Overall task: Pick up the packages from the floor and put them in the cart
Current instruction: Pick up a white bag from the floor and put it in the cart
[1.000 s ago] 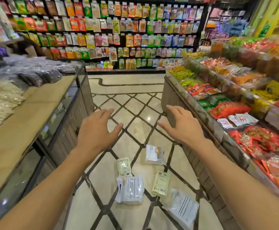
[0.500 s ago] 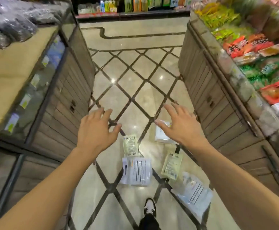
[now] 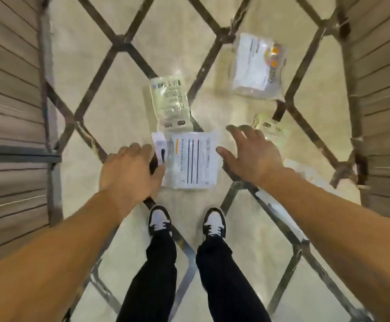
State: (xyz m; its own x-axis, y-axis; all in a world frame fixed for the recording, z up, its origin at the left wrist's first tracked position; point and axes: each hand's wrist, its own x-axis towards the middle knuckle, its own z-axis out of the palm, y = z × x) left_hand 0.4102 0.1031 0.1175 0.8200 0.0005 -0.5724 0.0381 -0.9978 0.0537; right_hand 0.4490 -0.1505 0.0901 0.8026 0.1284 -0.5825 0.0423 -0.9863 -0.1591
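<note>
Several clear packages lie on the tiled floor. A white-labelled package point(image 3: 192, 160) with dark stripes lies straight ahead between my hands. A pale green pouch point(image 3: 170, 102) lies just beyond it. A clear bag with orange spots point(image 3: 257, 66) is at the far right. Another green pouch point(image 3: 273, 129) shows past my right fingers. A flat clear bag point(image 3: 305, 173) is partly hidden under my right forearm. My left hand point(image 3: 129, 173) hovers at the striped package's left edge, fingers apart. My right hand point(image 3: 250, 154) hovers at its right edge, spread and holding nothing. No cart is in view.
Wooden slatted counter fronts stand on the left point(image 3: 10, 112) and right point(image 3: 384, 89) and narrow the aisle. My black-and-white shoes point(image 3: 160, 220) stand just below the striped package. The cream floor point(image 3: 91, 77) has dark diamond lines.
The view has tilted steeply down toward the floor. Both hands have dropped to either side of the striped package. The shelves are out of sight and both feet show.
</note>
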